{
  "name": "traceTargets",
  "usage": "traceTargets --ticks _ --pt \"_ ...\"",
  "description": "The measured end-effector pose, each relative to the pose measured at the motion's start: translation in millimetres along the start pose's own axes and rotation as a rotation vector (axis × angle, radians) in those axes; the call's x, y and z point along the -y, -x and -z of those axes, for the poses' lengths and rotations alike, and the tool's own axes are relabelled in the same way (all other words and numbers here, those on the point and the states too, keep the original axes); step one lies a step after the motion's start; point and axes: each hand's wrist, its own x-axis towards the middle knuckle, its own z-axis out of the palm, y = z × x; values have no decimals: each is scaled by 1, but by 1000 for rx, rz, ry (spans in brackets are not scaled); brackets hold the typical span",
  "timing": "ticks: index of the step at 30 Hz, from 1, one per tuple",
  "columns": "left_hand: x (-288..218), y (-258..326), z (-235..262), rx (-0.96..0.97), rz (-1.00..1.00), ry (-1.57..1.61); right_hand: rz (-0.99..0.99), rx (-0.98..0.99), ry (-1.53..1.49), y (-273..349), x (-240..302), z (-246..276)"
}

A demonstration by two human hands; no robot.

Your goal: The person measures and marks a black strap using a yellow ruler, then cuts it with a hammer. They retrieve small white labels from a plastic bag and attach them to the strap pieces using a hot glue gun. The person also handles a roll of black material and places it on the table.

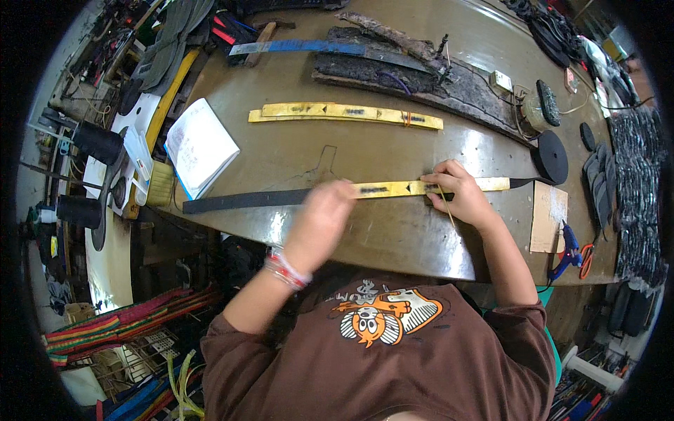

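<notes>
A long black strap (246, 201) lies across the table, with a yellow strip (382, 189) with dark markings over its right part. My left hand (324, 223), blurred by motion, is over the spot where the black strap meets the yellow strip; its fingers are not clear. Thumb and fingers of my right hand (460, 195) pinch the yellow strip farther right. A thin yellow stick-like piece (447, 208) slants down from those fingers; whether it is gripped or only touching I cannot tell. Beyond the yellow strip's right end, black band runs to a black roll (550, 157).
Farther back lie yellow strips (337, 112) bound with a band, and a dark, rough board (414, 83) with a blue-ended metal strip on it. An open notebook (202, 149) is at left. Cardboard (547, 217), a blue glue gun (566, 252) and orange-handled scissors (586, 261) are at right.
</notes>
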Motion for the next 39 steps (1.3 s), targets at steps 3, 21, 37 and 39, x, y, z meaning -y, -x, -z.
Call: traceTargets --ticks 3,21,37,39 --pt "-34 6 -30 99 -61 -55 -17 12 -15 2 0 6" --pt "-44 -20 -37 193 -70 -302 -218 -301 342 73 -39 98" --pt "-52 -32 -28 212 -99 -365 -12 -62 -54 -16 31 -15" --pt "-51 -33 -29 221 -107 -378 66 -51 -33 -17 31 -17"
